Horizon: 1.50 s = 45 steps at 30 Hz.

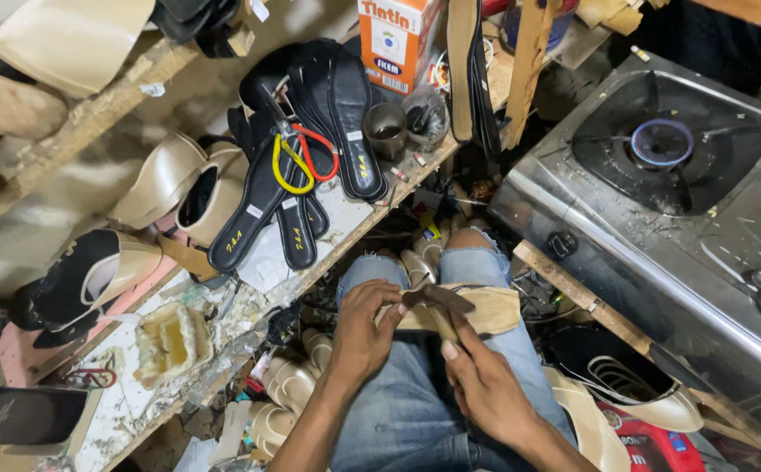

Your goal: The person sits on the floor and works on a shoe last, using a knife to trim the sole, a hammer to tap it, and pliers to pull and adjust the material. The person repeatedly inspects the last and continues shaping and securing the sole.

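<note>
Tan shoe piece (485,308) in lower middle of frame, on knees in jeans (415,393). Left hand (364,328) pinches its left end, fingers closed. Right hand (485,380) grips dark tool (440,306) on it. Tool could slip, poke thumb. Lit stove (660,144) upper right, flame near; piece could burn.

The beige shoe piece (485,308) on the lap looks like matt leather. Black insoles (345,114) are smooth and slightly glossy. The stove (573,201) at right is scratched, dull metal. The surface (249,288) is rough, stained wood. The jeans (415,393) are worn denim.
</note>
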{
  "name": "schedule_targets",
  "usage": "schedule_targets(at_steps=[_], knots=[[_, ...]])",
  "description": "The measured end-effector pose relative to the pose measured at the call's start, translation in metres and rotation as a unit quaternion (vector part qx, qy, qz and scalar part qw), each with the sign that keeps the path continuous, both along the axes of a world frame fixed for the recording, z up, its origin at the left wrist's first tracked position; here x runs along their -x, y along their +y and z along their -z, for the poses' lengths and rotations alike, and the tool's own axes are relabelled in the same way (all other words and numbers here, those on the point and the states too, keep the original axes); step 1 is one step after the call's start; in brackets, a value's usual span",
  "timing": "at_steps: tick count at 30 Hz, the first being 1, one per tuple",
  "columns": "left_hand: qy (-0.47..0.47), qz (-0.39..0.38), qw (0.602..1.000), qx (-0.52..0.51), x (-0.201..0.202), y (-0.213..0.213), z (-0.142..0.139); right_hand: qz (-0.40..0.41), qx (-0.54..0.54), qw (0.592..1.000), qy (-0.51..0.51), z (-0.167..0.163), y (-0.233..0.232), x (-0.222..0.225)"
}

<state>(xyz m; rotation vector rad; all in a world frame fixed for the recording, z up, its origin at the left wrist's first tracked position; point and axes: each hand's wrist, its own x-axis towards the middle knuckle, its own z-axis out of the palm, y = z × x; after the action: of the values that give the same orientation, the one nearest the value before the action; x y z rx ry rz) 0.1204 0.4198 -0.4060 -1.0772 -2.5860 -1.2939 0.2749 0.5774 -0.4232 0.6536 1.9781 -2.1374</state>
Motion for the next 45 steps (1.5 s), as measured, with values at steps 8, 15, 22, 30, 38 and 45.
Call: schedule_targets(at_steps=[8,15,22,30,38,45], knots=[[-0.062,-0.029,0.998,0.009,-0.002,0.006,-0.004,0.021,-0.147,0.985,0.083,0.015,0.006,-0.008],[-0.099,-0.048,0.993,0.033,-0.006,0.007,-0.009,0.002,-0.152,0.987,0.045,0.008,0.000,-0.002],[-0.072,0.008,0.997,0.036,-0.009,0.000,-0.011,0.026,-0.180,0.983,0.021,-0.008,0.008,-0.006],[-0.123,-0.010,0.992,0.012,-0.001,0.001,-0.005,0.023,-0.169,0.985,0.031,0.014,-0.012,-0.001],[-0.116,0.004,0.993,-0.017,0.003,0.005,-0.007,0.051,-0.353,0.868,0.345,0.032,-0.008,-0.018],[-0.124,0.007,0.992,0.014,0.010,0.002,-0.009,-0.221,-0.554,0.788,0.153,-0.019,0.022,0.009]])
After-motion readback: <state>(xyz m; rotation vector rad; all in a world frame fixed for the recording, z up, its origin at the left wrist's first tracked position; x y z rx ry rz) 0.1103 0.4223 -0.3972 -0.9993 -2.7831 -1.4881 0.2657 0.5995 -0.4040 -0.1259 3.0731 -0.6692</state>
